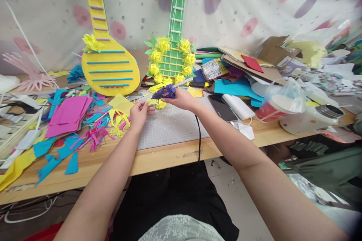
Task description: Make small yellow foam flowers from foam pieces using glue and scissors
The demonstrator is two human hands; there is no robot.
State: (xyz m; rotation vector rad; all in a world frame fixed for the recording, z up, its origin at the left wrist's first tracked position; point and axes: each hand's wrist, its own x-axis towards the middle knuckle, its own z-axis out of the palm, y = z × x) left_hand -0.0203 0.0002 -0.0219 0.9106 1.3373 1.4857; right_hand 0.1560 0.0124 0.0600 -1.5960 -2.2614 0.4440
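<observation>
My right hand (183,100) is wrapped round a purple glue gun (166,92), with a whitish glue stick (184,82) poking out of its back end. The gun's nozzle points left, close to my left hand (140,113). Between the fingertips of that left hand is a small yellow paper piece (149,101); its exact shape is hard to make out. A yellow paper flower (161,104) lies just below the glue gun, partly hidden. Both hands are above a grey gridded cutting mat (169,131).
A yellow paper lute shape (110,67) and a green one (173,56) with yellow flowers lean at the back. Magenta sheets (69,115) and scraps lie left. A phone (222,107), a white power bank (238,106), a bagged cup (275,107) and a jar (309,119) stand right. A black cord (199,139) hangs over the table edge.
</observation>
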